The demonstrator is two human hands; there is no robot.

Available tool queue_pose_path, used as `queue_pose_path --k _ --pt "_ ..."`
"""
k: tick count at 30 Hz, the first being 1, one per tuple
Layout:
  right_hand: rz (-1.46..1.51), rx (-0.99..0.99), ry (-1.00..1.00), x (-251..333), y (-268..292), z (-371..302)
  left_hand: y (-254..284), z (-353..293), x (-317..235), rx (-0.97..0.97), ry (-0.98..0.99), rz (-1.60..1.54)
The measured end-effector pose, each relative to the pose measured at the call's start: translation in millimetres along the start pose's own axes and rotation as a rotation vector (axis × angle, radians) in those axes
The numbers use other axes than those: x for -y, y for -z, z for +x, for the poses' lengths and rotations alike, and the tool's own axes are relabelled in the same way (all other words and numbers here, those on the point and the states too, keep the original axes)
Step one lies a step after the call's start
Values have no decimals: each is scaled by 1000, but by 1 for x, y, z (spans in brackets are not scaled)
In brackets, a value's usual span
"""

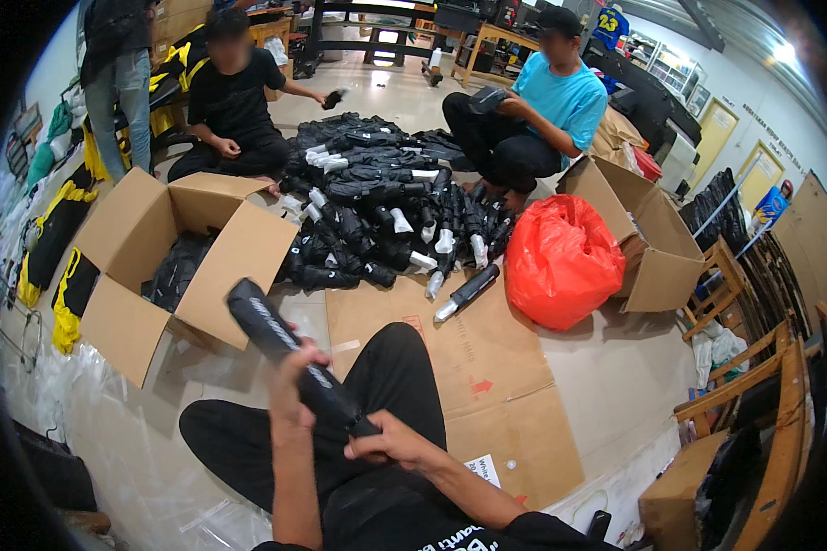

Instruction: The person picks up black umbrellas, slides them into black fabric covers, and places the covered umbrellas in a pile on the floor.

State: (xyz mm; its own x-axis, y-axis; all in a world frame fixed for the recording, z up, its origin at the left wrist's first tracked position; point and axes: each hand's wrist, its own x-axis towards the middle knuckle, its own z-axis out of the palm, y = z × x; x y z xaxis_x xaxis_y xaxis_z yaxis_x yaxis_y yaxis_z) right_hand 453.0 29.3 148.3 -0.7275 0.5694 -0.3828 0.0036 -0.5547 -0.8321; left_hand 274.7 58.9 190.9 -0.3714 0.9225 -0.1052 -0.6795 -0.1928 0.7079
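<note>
Here the black bundle (333,393) is held slantwise over the crossed legs (397,375), clasped mid-length by the left hand (294,386), at its near end by the right hand (397,443); probably light, firm, slippery, best gripped mid-barrel.

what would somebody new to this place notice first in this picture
Probably the bulging, shiny red plastic bag, sitting right of centre. Beside it, a sprawling heap of slim black bundles, some with white ends, lies in the upper middle. Nearer the camera, the left hand and right hand hold a long black cylindrical bundle with pale lettering.
</note>
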Motion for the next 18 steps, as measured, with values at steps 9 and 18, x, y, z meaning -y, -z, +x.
queue_pose_path --k 9,18 --pt "-792 -585 287 11 -41 -16 9 16 -14 7 29 -76" --pt "553 356 -147 17 -30 -17 -5 -3 -31 255 43 -334"
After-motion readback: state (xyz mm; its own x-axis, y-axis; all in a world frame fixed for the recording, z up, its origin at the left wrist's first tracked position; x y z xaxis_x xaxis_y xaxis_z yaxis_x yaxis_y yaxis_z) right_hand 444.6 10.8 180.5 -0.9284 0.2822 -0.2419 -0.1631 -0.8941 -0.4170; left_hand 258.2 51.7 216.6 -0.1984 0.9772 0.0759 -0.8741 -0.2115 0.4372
